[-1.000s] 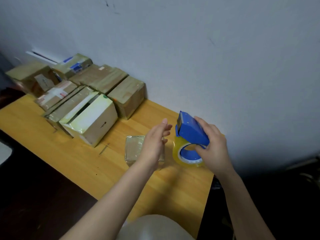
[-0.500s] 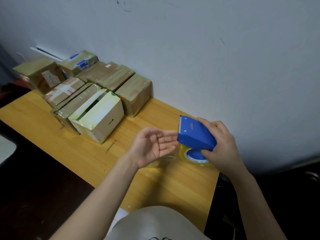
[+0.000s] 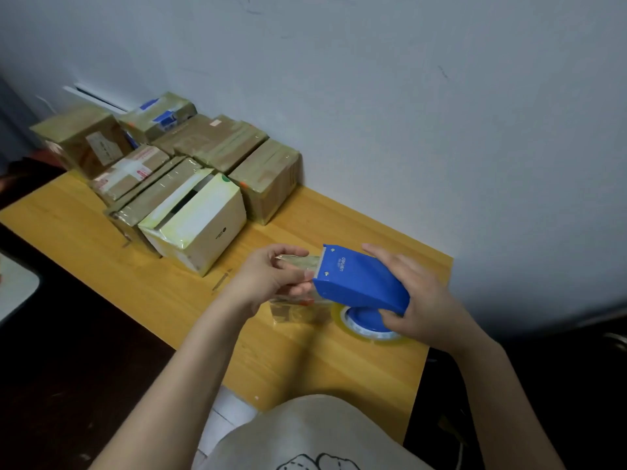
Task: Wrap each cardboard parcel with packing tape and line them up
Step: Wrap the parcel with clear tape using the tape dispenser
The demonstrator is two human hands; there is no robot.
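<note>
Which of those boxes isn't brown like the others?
The white box, at the near corner of the group. The other parcels are all brown cardboard under shiny tape.

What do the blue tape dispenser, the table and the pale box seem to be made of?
The tape dispenser looks like hard blue plastic, smooth and matte. The table seems to be wood or wood veneer: yellowish, with straight grain lines and a slight sheen. The pale box looks like cardboard under glossy clear tape, which catches the light.
</note>
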